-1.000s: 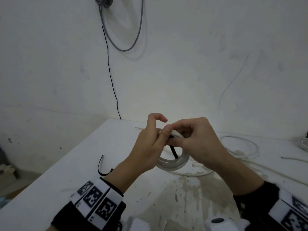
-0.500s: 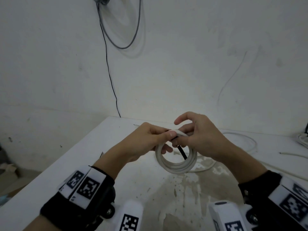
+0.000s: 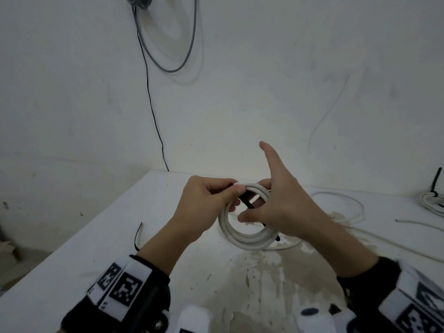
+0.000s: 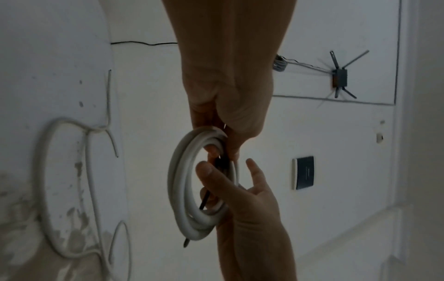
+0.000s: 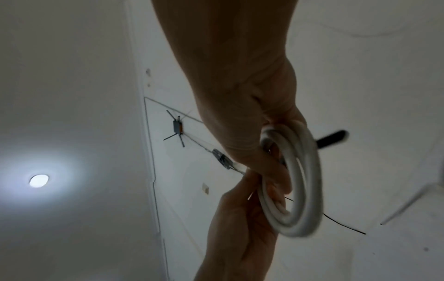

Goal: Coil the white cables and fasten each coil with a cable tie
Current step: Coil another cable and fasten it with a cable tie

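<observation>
A white cable coil hangs upright above the white table. My left hand grips the top of the coil between thumb and fingers. A black cable tie runs from that grip down through the coil's opening, and its tail pokes out below my right palm. My right hand pinches the tie under its thumb, with the index finger pointing up. The left wrist view shows the coil edge-on with the tie crossing it. In the right wrist view the tie's tail sticks out past the coil.
A spare black tie lies on the table to the left. A loose white cable loops behind the hands, and a tied white bundle sits at the far right edge. A thin black wire runs down the wall.
Both hands were pinching at the coil's top. Now my right thumb has slid down along the tie inside the coil and its index finger has lifted straight up. The left hand's grip is unchanged.
</observation>
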The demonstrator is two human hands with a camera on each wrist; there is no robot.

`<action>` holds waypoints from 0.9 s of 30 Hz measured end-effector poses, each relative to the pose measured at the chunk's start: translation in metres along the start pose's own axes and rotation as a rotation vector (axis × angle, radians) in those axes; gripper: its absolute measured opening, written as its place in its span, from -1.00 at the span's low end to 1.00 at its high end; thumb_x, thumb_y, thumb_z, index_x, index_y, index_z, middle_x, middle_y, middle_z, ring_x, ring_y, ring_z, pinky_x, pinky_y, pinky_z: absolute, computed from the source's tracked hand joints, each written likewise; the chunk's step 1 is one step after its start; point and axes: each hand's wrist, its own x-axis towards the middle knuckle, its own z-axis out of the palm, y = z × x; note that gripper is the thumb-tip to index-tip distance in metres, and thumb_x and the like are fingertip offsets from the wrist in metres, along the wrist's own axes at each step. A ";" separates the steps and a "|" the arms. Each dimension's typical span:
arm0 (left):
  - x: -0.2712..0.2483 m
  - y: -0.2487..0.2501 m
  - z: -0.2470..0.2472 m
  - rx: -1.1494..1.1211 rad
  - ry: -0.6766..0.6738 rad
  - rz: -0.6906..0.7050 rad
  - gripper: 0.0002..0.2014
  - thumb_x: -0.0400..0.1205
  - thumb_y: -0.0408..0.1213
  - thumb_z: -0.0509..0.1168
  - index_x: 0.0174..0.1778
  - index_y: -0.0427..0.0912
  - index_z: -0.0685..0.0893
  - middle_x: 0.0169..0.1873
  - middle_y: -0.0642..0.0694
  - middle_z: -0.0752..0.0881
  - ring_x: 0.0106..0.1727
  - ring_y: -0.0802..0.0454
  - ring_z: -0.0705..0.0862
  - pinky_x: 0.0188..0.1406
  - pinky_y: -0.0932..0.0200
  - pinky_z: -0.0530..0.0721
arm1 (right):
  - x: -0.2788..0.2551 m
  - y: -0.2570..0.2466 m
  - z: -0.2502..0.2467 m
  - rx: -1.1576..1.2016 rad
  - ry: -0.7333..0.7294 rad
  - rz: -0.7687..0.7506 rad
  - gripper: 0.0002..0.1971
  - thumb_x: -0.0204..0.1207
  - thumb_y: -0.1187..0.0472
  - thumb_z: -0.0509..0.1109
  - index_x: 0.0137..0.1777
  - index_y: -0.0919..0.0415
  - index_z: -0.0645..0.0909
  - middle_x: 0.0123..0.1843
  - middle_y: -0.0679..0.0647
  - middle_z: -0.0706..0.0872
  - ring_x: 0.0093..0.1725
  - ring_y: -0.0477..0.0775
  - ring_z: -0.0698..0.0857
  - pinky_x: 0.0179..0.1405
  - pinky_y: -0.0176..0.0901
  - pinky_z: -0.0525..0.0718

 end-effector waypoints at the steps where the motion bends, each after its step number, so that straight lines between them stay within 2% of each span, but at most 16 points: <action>1: 0.000 0.001 0.001 -0.050 0.002 -0.020 -0.90 0.54 -0.41 0.39 -0.15 -0.21 0.82 -0.34 -0.20 0.81 -0.38 0.09 0.68 -0.31 0.28 0.67 | -0.003 -0.001 0.003 -0.037 0.033 -0.048 0.23 0.18 0.42 0.63 0.58 -0.31 -0.13 -0.24 0.06 0.75 -0.36 -0.05 0.73 -0.24 -0.25 0.74; 3: 0.000 0.003 0.002 -0.108 0.003 -0.059 -0.90 0.53 -0.41 0.39 -0.16 -0.19 0.81 -0.35 -0.11 0.81 -0.38 0.13 0.68 -0.32 0.32 0.67 | -0.007 0.004 0.011 -0.107 0.099 -0.134 0.15 0.24 0.46 0.58 0.57 -0.29 -0.09 -0.20 -0.03 0.69 -0.38 -0.06 0.69 -0.31 -0.32 0.68; 5: 0.000 0.002 0.003 -0.143 0.018 -0.091 -0.90 0.53 -0.41 0.39 -0.16 -0.19 0.81 -0.37 -0.07 0.81 -0.39 0.16 0.67 -0.34 0.34 0.66 | -0.010 0.012 0.017 -0.207 0.210 -0.223 -0.02 0.25 0.44 0.58 0.48 -0.20 0.09 0.03 -0.12 0.53 -0.37 -0.03 0.67 -0.29 -0.19 0.70; 7: 0.001 -0.001 0.003 -0.177 0.053 -0.119 -0.91 0.53 -0.43 0.39 -0.15 -0.25 0.81 -0.38 -0.10 0.80 -0.41 0.15 0.66 -0.36 0.35 0.65 | -0.013 0.021 0.019 -0.362 0.351 -0.363 -0.34 0.19 0.37 0.65 0.18 0.02 0.36 0.17 -0.09 0.38 -0.43 0.01 0.67 -0.46 -0.05 0.71; 9: 0.001 -0.004 0.004 -0.186 0.086 -0.131 -0.92 0.52 -0.44 0.40 -0.17 -0.28 0.81 -0.39 -0.15 0.79 -0.42 0.12 0.66 -0.36 0.34 0.65 | -0.016 0.022 0.018 -0.570 0.394 -0.412 -0.57 0.11 0.26 0.71 -0.18 0.17 0.50 0.27 0.12 0.51 -0.46 0.07 0.68 -0.71 -0.06 0.61; 10: 0.001 -0.005 0.004 -0.186 0.099 -0.132 -0.92 0.52 -0.44 0.40 -0.21 -0.26 0.82 -0.40 -0.17 0.78 -0.42 0.11 0.65 -0.36 0.33 0.66 | -0.017 0.021 0.018 -0.671 0.374 -0.383 -0.63 0.07 0.19 0.73 -0.32 0.21 0.57 0.28 0.23 0.58 -0.41 0.12 0.70 -0.74 -0.10 0.58; 12: 0.002 -0.008 0.005 -0.186 0.134 -0.127 -0.88 0.51 -0.43 0.41 -0.29 -0.20 0.83 -0.40 -0.22 0.76 -0.41 0.07 0.63 -0.35 0.30 0.66 | -0.018 0.020 0.021 -0.812 0.332 -0.302 -0.68 -0.02 0.08 0.75 -0.49 0.20 0.66 0.25 0.32 0.66 -0.22 0.22 0.75 -0.61 -0.10 0.62; 14: 0.001 -0.011 0.006 -0.175 0.147 -0.115 -0.85 0.51 -0.43 0.42 -0.33 -0.15 0.83 -0.39 -0.25 0.76 -0.40 0.06 0.62 -0.32 0.27 0.66 | -0.016 0.016 0.024 -0.867 0.284 -0.236 -0.71 -0.01 0.05 0.75 -0.50 0.17 0.71 0.26 0.28 0.65 0.02 0.27 0.71 -0.34 0.02 0.66; 15: 0.000 -0.012 0.008 -0.165 0.143 -0.109 -0.84 0.51 -0.42 0.42 -0.34 -0.12 0.83 -0.37 -0.26 0.75 -0.39 0.05 0.62 -0.31 0.26 0.66 | -0.015 0.013 0.025 -0.855 0.224 -0.171 -0.76 0.13 0.05 0.70 -0.38 0.17 0.75 0.34 0.23 0.57 0.20 0.24 0.60 -0.12 0.04 0.64; 16: -0.001 -0.014 0.009 -0.159 0.139 -0.107 -0.82 0.51 -0.41 0.42 -0.36 -0.09 0.83 -0.36 -0.28 0.75 -0.38 0.04 0.62 -0.30 0.26 0.65 | -0.013 0.013 0.025 -0.818 0.145 -0.108 -0.81 0.31 0.06 0.59 -0.21 0.17 0.75 0.45 0.15 0.42 0.36 0.17 0.42 0.10 -0.03 0.57; 17: -0.002 -0.015 0.010 -0.159 0.137 -0.109 -0.80 0.51 -0.40 0.42 -0.38 -0.07 0.83 -0.35 -0.27 0.76 -0.37 0.04 0.62 -0.30 0.27 0.65 | -0.013 0.016 0.023 -0.758 0.059 -0.066 -0.84 0.44 0.10 0.47 -0.10 0.18 0.73 0.50 0.08 0.29 0.43 0.08 0.26 0.22 -0.17 0.47; 18: -0.003 -0.017 0.010 -0.165 0.140 -0.114 -0.80 0.52 -0.40 0.41 -0.37 -0.07 0.83 -0.37 -0.23 0.77 -0.38 0.06 0.62 -0.31 0.29 0.64 | -0.012 0.018 0.021 -0.670 -0.008 -0.036 -0.88 0.49 0.15 0.41 -0.09 0.18 0.70 0.51 0.04 0.23 0.42 0.01 0.17 0.21 -0.32 0.42; 19: -0.003 -0.018 0.009 -0.175 0.144 -0.123 -0.81 0.52 -0.41 0.40 -0.35 -0.11 0.83 -0.41 -0.18 0.77 -0.40 0.09 0.62 -0.34 0.31 0.63 | -0.011 0.020 0.020 -0.559 -0.026 -0.030 -0.92 0.49 0.20 0.38 -0.15 0.17 0.68 0.51 0.00 0.23 0.40 -0.05 0.14 0.09 -0.51 0.40; 22: -0.004 -0.022 0.006 -0.212 0.143 -0.157 -0.88 0.53 -0.42 0.38 -0.26 -0.21 0.82 -0.53 -0.11 0.70 -0.47 0.14 0.58 -0.40 0.35 0.60 | -0.009 0.021 0.018 -0.197 -0.008 0.032 -0.83 0.46 0.24 0.40 -0.36 0.08 0.61 0.45 -0.16 0.33 0.33 -0.18 0.22 -0.11 -0.78 0.29; 24: -0.004 -0.024 0.005 -0.232 0.133 -0.182 -0.88 0.54 -0.42 0.37 -0.23 -0.22 0.82 -0.54 -0.11 0.69 -0.48 0.13 0.57 -0.41 0.34 0.60 | -0.009 0.024 0.017 -0.020 -0.015 0.038 -0.75 0.45 0.23 0.43 -0.44 0.00 0.59 0.42 -0.25 0.39 0.28 -0.15 0.35 -0.07 -0.70 0.29; 27: -0.004 -0.025 0.006 -0.275 0.120 -0.216 -0.89 0.55 -0.41 0.35 -0.15 -0.28 0.79 -0.57 -0.05 0.69 -0.49 0.12 0.57 -0.45 0.34 0.59 | -0.012 0.029 0.015 0.035 -0.074 -0.086 -0.77 0.46 0.15 0.48 -0.41 -0.07 0.63 0.40 -0.30 0.43 0.36 -0.15 0.41 0.19 -0.44 0.32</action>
